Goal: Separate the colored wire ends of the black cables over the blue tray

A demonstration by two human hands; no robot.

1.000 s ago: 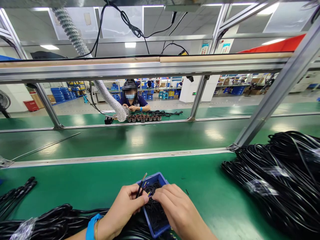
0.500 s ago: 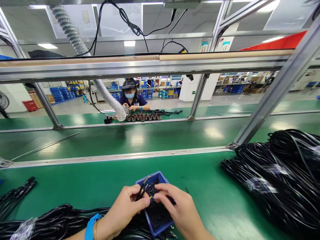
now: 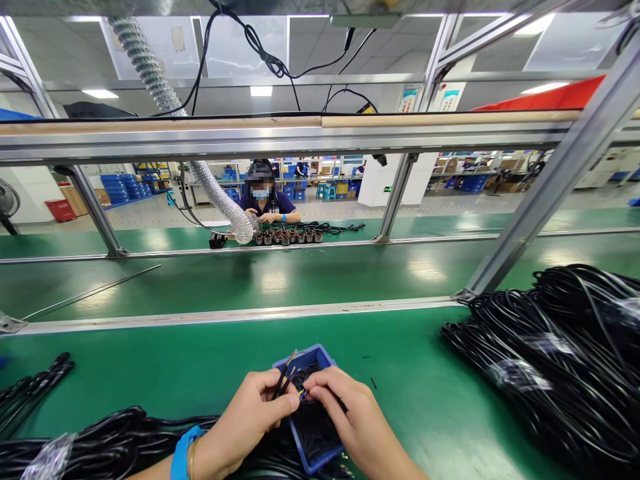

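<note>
Black cables [image 3: 283, 381] with thin coloured wires showing at their ends are pinched between the thumb and fingers of my left hand [image 3: 260, 407]. My right hand [image 3: 345, 407] is closed in a pinch, its fingertips right beside a yellow-and-blue wire end [image 3: 301, 394]; what sits between those fingertips is too small to make out. Both hands are over a blue plastic bin [image 3: 306, 460], which holds many small, thin black pieces [image 3: 315, 430]. The hands hide part of the bin's rim on both sides.
Bundled black cables [image 3: 125, 433] lie at the lower left, and a large pile of coiled cables [image 3: 545, 360] at the right. A metal frame post [image 3: 530, 173] rises at the right. Across the bench, a person [image 3: 267, 197] sits behind a row of small metal parts [image 3: 290, 237].
My right fingertips have moved slightly left, closer to the wire ends, and the fingers are closer together. My left hand keeps its hold on the cables.
</note>
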